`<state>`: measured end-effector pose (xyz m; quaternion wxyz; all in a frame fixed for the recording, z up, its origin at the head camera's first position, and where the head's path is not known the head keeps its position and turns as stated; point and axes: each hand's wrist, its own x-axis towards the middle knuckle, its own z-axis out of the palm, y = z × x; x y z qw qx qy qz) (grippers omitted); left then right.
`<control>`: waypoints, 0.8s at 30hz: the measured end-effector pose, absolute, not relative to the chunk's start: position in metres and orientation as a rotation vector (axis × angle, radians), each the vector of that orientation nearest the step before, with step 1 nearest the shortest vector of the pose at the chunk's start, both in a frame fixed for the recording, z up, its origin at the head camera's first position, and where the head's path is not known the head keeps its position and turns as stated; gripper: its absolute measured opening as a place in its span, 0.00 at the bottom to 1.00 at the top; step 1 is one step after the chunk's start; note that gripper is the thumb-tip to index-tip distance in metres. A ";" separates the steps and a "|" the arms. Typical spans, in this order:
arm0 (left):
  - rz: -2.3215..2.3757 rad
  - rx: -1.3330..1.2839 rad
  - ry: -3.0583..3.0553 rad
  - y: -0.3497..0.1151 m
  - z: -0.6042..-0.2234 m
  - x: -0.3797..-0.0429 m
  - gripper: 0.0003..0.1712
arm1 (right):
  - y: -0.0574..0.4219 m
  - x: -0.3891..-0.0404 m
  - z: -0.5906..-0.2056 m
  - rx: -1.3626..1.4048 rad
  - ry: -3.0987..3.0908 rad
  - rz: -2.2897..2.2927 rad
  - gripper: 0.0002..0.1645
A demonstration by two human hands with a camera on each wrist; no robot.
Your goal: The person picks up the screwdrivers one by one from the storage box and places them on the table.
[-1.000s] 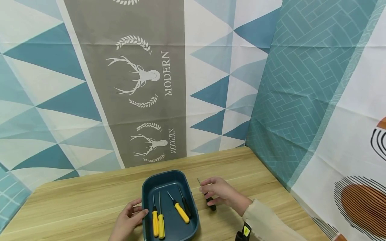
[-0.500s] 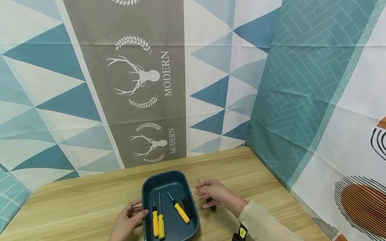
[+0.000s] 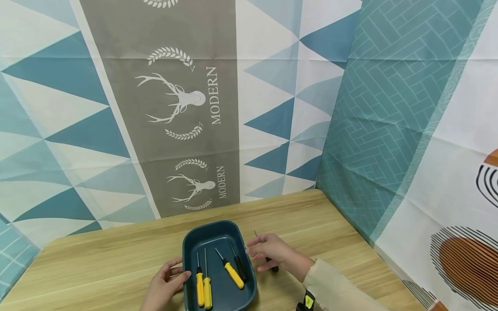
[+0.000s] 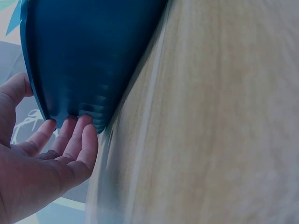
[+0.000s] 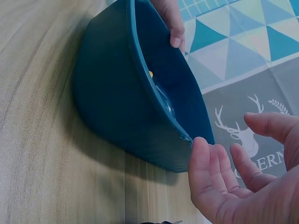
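Observation:
A dark blue plastic bin (image 3: pixel 210 231) stands on the table in the head view. Inside lie three yellow-handled screwdrivers (image 3: pixel 234 276) and a black-handled one (image 3: pixel 240 268). My left hand (image 3: pixel 166 283) grips the bin's left wall, thumb over the rim and fingers against the outside, also seen from the left wrist. Beside the bin's right wall, my right hand (image 3: pixel 274 251) has its fingers spread loosely, holding nothing. Its fingertips (image 5: pixel 200 145) are close to the rim; contact is unclear. Under this hand another black screwdriver (image 3: pixel 274 269) lies on the table, partly hidden.
The wood-grain table (image 3: pixel 116 259) extends left and right of the bin. Patterned cloth (image 3: pixel 210 129) hangs behind the table and along its right edge. A black device with a yellow label (image 3: pixel 309 301) sits by the right sleeve.
My right hand has drifted left, from above the loose black screwdriver towards the bin's right wall. The left hand and the bin have stayed put.

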<state>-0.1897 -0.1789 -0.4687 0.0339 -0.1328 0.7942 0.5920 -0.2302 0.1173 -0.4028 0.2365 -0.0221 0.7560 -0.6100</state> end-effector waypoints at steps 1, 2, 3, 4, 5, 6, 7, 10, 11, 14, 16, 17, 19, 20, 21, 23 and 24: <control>1.820 -0.405 2.444 -0.179 -0.469 -0.190 0.36 | 0.117 -0.230 -0.403 -0.062 2.070 -1.674 0.22; 1.819 -0.403 2.446 -0.179 -0.469 -0.190 0.36 | 0.117 -0.230 -0.403 -0.064 2.066 -1.674 0.23; 1.821 -0.399 2.446 -0.179 -0.469 -0.190 0.36 | 0.116 -0.230 -0.403 -0.066 2.061 -1.676 0.23; 1.825 -0.404 2.443 -0.179 -0.469 -0.190 0.36 | 0.116 -0.230 -0.403 -0.067 2.056 -1.680 0.23; 1.827 -0.401 2.442 -0.179 -0.469 -0.190 0.36 | 0.116 -0.230 -0.403 -0.068 2.052 -1.683 0.24; 1.829 -0.397 2.442 -0.179 -0.469 -0.190 0.36 | 0.116 -0.230 -0.404 -0.068 2.048 -1.685 0.24; 1.830 -0.392 2.442 -0.179 -0.469 -0.190 0.36 | 0.115 -0.230 -0.404 -0.068 2.044 -1.685 0.24; 1.834 -0.398 2.437 -0.179 -0.469 -0.190 0.36 | 0.114 -0.230 -0.405 -0.074 2.038 -1.687 0.24; 1.834 -0.398 2.437 -0.179 -0.469 -0.190 0.36 | 0.114 -0.230 -0.405 -0.078 2.039 -1.684 0.24; 1.834 -0.398 2.438 -0.179 -0.469 -0.189 0.35 | 0.113 -0.229 -0.405 -0.086 2.042 -1.679 0.24; 1.830 -0.398 2.438 -0.179 -0.468 -0.189 0.35 | 0.112 -0.229 -0.405 -0.088 2.044 -1.675 0.24; 1.829 -0.398 2.438 -0.179 -0.468 -0.189 0.35 | 0.111 -0.229 -0.405 -0.085 2.043 -1.675 0.24; 1.825 -0.398 2.437 -0.178 -0.467 -0.189 0.35 | 0.109 -0.228 -0.404 -0.081 2.038 -1.678 0.24; 1.823 -0.398 2.437 -0.178 -0.467 -0.189 0.35 | 0.108 -0.227 -0.404 -0.080 2.037 -1.678 0.24; 1.823 -0.398 2.436 -0.178 -0.467 -0.189 0.35 | 0.107 -0.227 -0.403 -0.077 2.035 -1.678 0.23; 1.823 -0.399 2.437 -0.178 -0.467 -0.189 0.36 | 0.106 -0.226 -0.402 -0.073 2.035 -1.675 0.23; 1.823 -0.399 2.437 -0.178 -0.467 -0.190 0.36 | 0.105 -0.226 -0.401 -0.073 2.036 -1.673 0.23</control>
